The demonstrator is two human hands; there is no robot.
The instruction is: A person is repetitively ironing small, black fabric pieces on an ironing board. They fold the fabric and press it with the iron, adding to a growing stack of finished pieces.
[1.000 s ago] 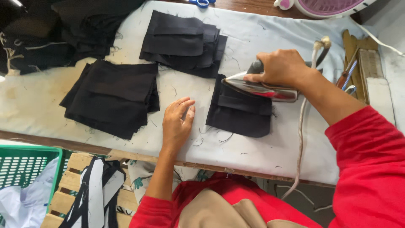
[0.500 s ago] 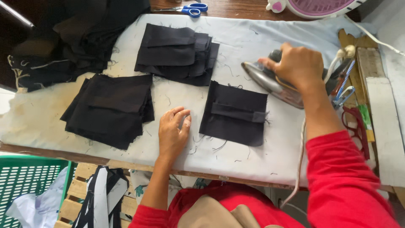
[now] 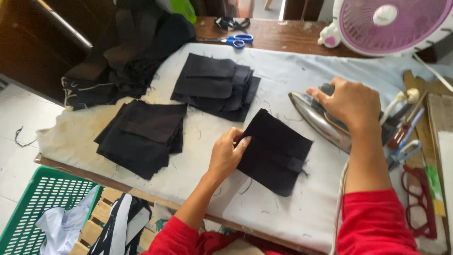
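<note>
Holding the near left edge of a small black square of cloth (image 3: 276, 153), the left hand (image 3: 226, 153) has its fingers pinched shut on the fabric, thumb on top. The cloth lies flat on the pale grey padded ironing board (image 3: 283, 208), right in the middle, between the two hands. It has a folded band across its lower part.

The right hand (image 3: 351, 104) is wrapped around the handle of a shiny silver iron (image 3: 321, 120). Its fingers are curled tight on the handle. The iron sits on the board just beside the right edge of the cloth, not on top of it.

It looks like the step now is getting the piece ready, after or between presses. The left hand seems to be lifting or turning the edge. The next move would need a gentle pull so the fold stays neat, and the hot iron must stay away from the fingers.

Two stacks of the same black cloth squares lie further off: one stack at the left (image 3: 141, 134) and one stack at the back (image 3: 214, 85). A pair of blue-handled scissors (image 3: 236, 41) rests on the brown wooden table behind. A pink round fan (image 3: 391, 23) stands at the far right. A green plastic basket (image 3: 42, 203) sits low at the left.
</note>
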